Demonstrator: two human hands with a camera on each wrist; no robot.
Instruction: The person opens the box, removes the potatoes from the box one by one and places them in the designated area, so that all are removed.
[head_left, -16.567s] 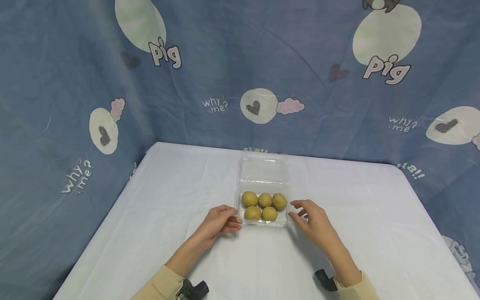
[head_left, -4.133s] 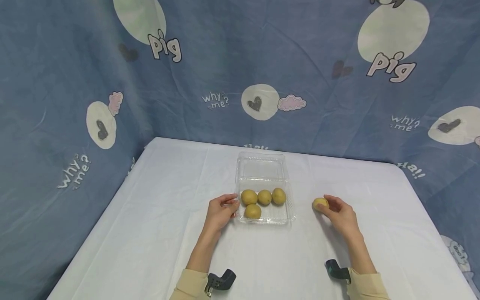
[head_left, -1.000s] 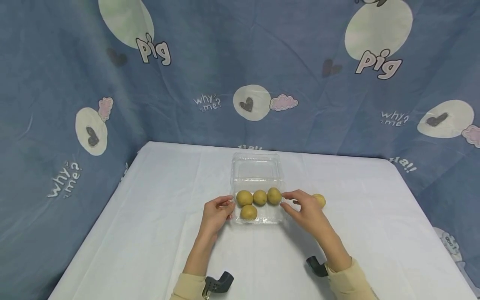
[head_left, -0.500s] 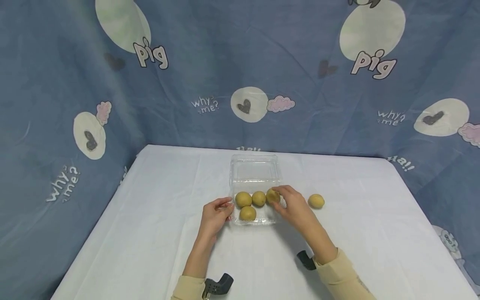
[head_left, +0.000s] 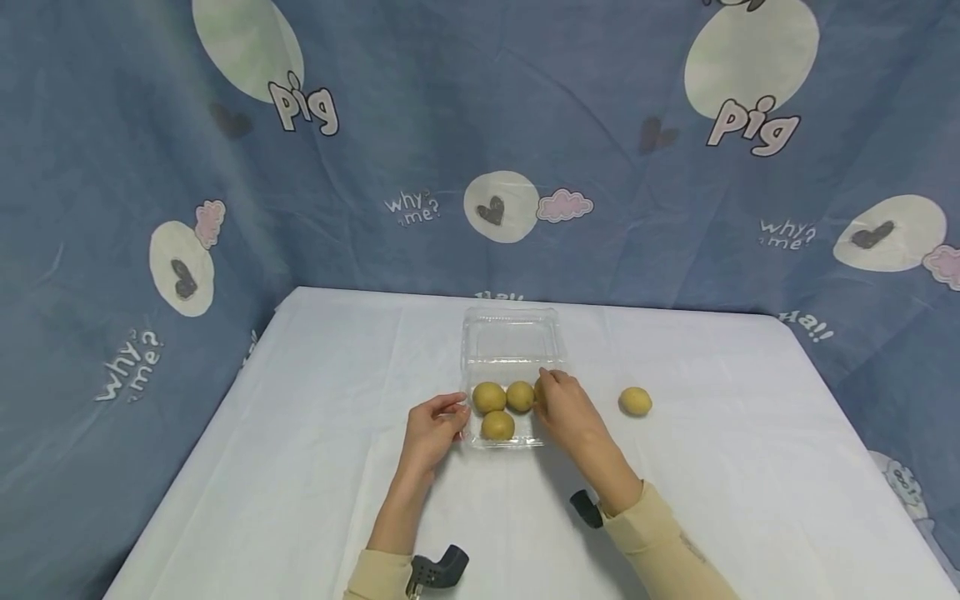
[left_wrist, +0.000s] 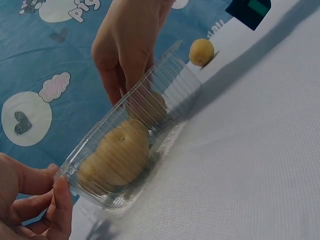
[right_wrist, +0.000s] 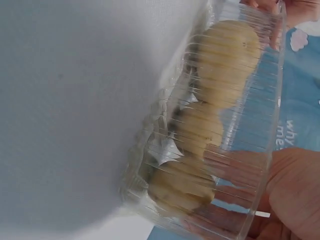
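A clear plastic clamshell box (head_left: 504,444) stands on the table with its lid (head_left: 513,338) open at the back. My left hand (head_left: 432,431) pinches the rim at its left side between thumb and fingers. Over the right part of the box, my right hand (head_left: 567,410) holds a yellow lemon-like fruit (right_wrist: 179,188) inside it, mostly hidden in the head view. More such fruit sits in the left part: a back-left fruit (head_left: 488,397), a middle fruit (head_left: 520,397) and a front fruit (head_left: 498,426).
A loose yellow fruit (head_left: 636,402) lies on the white tablecloth (head_left: 720,467) to the right of the box. Behind the table hangs a blue printed curtain (head_left: 390,133). Dark wrist cameras stick out from both sleeves, the left camera (head_left: 441,568) close over the cloth.
Earlier, one front fruit left the box and was set down on the right. My right hand has since moved left, over the box, and closed on the back-right fruit. My left hand stays put.
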